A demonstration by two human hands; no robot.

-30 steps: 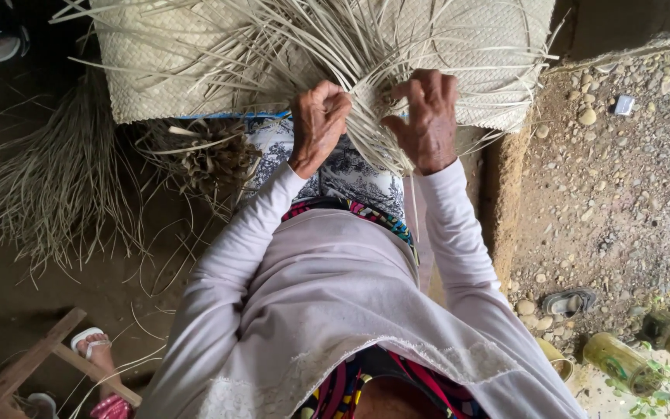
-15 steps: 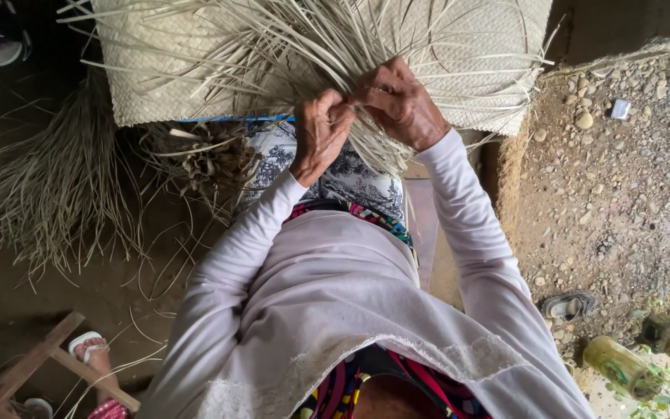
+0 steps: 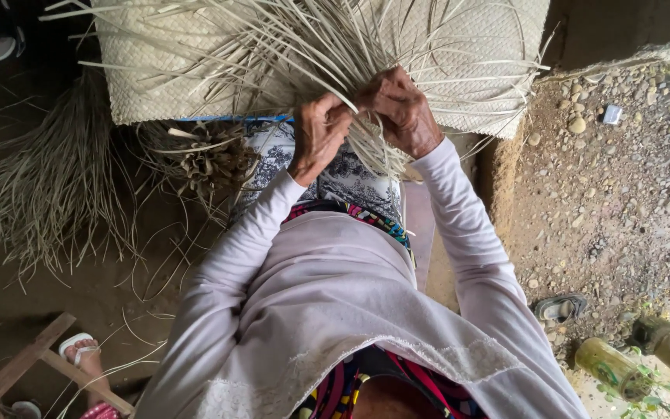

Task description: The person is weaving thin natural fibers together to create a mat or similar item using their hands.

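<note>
While both hands meet at the mat's near edge, notes follow, all places given from the woven mat.

Head view, landmark: woven mat point(image 3: 157, 70), pale plaited straw, lying across the top of the frame.
Loose strips point(image 3: 335, 46): unwoven pale ends fanning out of the mat's near edge, crossing each other.
Left hand point(image 3: 318, 133): at the mat's near edge, fingers curled and pressed together, pinching a few strips.
Right hand point(image 3: 401, 109): touching the left hand, just right of it, fingers bent and closed over a bunch of strips.
Patterned cloth point(image 3: 343, 174): blue and white, below the mat's edge, under the hands.
Dry fibre bundle point(image 3: 40, 186): on the floor, below the mat's left corner.
Curled scraps point(image 3: 211, 159): heap just under the mat's near edge.
Sandalled foot point(image 3: 79, 353): another person's, well below the mat, beside a wooden frame point(image 3: 32, 368).
Gravel point(image 3: 622, 178): right of the mat.
</note>
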